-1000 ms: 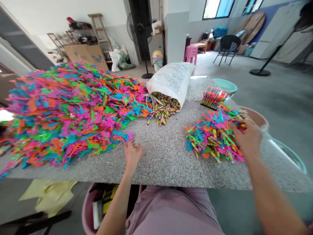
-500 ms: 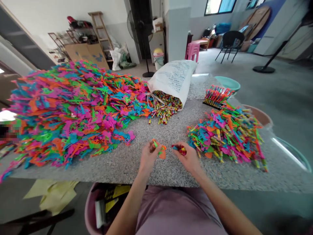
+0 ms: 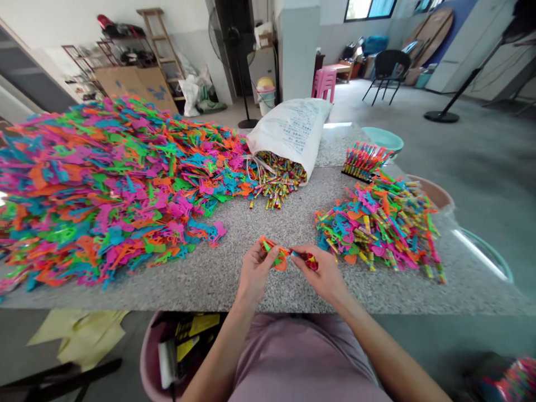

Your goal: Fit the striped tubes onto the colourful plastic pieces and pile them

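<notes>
My left hand pinches a few small plastic pieces, orange and green, with flat gun-like shapes. My right hand is closed on several short printed paper tubes, red and yellow at their ends. One tube at its fingertips points left, its tip at or against an orange piece; I cannot tell whether it sits on it. Both hands are just over the grey speckled tabletop. To their right lies a pile of plastic pieces joined with tubes.
A big heap of loose coloured plastic pieces covers the left side. Behind my hands, a white sack spills printed tubes. A black rack of upright pieces stands at the back right. A pink tub sits below the table edge.
My hands have come closer together, and the tube in my right fingers now reaches the orange piece in my left. The head view has shifted slightly, sliding the scene leftward.
</notes>
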The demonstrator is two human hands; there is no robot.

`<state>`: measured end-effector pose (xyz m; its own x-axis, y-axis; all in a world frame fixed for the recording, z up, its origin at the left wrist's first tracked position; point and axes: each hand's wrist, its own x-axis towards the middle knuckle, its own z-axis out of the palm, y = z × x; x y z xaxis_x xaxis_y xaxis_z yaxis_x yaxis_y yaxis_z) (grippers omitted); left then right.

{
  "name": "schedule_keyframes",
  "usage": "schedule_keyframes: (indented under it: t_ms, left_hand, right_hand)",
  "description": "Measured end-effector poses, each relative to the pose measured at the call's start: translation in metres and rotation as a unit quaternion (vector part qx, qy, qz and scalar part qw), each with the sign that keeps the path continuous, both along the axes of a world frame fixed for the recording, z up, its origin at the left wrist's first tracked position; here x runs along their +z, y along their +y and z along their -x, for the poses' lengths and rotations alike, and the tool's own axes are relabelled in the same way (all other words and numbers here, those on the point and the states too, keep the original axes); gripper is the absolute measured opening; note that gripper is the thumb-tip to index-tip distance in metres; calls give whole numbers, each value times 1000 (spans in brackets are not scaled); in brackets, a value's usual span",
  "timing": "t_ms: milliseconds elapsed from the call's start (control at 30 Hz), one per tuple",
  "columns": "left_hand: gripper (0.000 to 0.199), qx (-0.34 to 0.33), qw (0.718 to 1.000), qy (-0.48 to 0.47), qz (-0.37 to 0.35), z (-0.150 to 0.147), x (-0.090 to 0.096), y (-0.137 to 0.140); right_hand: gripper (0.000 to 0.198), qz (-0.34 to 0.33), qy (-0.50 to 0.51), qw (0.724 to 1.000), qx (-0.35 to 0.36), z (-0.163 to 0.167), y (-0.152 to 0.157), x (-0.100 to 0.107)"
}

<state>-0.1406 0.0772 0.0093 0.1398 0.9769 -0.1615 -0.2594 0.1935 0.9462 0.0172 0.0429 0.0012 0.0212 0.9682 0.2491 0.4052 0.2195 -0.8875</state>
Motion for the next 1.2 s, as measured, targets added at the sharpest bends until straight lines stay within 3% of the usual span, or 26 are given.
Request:
schedule_keyframes:
  t_ms: [300, 433, 633, 933, 1033, 1100, 1133, 1200]
  left_hand:
    - [22, -20, 996, 42, -77, 1, -2, 1]
    - [21, -37, 995, 40, -82, 0, 1, 0]
    - [21, -23, 997, 11, -72, -3, -2, -2]
    - [25, 7, 998, 8, -66, -21, -8, -7]
    - [37, -52, 993, 80, -72, -11, -21, 11]
    - [59, -57, 972, 210, -91, 14, -32, 36]
    - [68, -10, 945, 308, -106, 32, -37, 49]
    - [68, 116, 842, 510, -131, 71, -47, 73]
  right_hand:
    - [16, 15, -20, 998, 63, -13, -3, 13]
    - [18, -18, -3, 1000, 12, -15, -8, 18]
    - [18, -29, -16, 999, 13, -15, -10, 18]
    - [16, -4, -30, 1000, 3, -3, -13, 1]
    - [19, -19, -46, 998, -31, -25, -11, 0]
    - [23, -62, -71, 988, -125, -63, -6, 9]
    - [26, -85, -96, 972, -198, -88, -2, 15]
    - [30, -97, -194, 911, -352, -138, 9, 27]
